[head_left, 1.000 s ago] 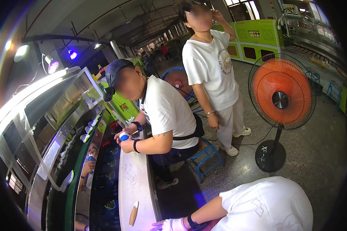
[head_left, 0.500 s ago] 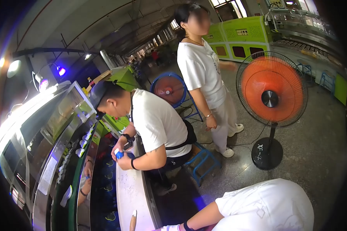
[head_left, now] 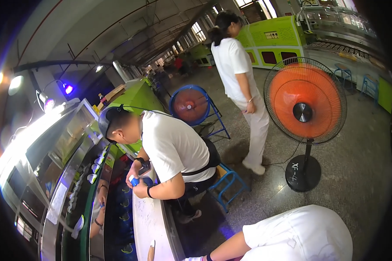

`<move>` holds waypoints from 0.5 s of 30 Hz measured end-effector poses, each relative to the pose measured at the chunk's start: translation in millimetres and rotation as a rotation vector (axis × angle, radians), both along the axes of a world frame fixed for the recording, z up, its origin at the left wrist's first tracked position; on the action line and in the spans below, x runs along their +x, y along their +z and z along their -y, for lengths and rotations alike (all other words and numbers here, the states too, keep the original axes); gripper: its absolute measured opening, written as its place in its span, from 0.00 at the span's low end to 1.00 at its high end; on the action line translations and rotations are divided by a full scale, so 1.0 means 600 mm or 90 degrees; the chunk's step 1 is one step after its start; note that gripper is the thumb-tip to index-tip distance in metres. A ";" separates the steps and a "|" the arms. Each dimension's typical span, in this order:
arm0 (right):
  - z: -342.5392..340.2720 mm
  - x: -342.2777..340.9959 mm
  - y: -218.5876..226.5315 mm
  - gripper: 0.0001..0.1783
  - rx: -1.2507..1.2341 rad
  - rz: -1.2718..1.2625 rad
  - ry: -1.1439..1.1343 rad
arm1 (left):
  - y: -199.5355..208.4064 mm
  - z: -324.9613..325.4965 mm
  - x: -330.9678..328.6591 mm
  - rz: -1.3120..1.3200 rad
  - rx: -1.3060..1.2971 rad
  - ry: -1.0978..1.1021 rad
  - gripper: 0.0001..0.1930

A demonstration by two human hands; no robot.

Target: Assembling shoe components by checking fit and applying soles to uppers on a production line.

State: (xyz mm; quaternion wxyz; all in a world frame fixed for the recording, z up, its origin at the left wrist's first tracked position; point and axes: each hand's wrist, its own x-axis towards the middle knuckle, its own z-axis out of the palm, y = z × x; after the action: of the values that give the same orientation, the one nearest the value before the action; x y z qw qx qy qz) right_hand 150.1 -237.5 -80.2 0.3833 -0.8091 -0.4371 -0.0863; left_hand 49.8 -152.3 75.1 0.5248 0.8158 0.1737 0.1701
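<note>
Head view: left hand (head_left: 194,259) is slipping almost below the frame, leaving its grip and work impossible to tell, right hand is staying unseen, and a wood-handled tool (head_left: 151,252) is lying nearby on the white bench (head_left: 149,224).

White lettering (head_left: 295,172) with a numeral can be read on the round black base (head_left: 307,180) of the orange fan (head_left: 302,112), near that base's left edge. Marks on the white sheet (head_left: 58,202) along the metal strip (head_left: 49,235) are too small to read, as are those on the small panel (head_left: 271,35) of the green machine (head_left: 259,37).
</note>
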 end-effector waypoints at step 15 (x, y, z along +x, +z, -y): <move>0.004 -0.014 -0.020 0.21 0.073 0.058 -0.050 | 0.024 -0.117 -0.054 -0.031 0.068 0.083 0.27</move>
State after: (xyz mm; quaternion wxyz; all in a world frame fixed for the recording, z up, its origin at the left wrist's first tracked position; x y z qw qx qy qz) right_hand 141.6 -240.1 -91.9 0.4053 -0.7976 -0.4160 -0.1627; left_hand 17.5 -82.3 89.4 0.4641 0.8332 0.2301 0.1933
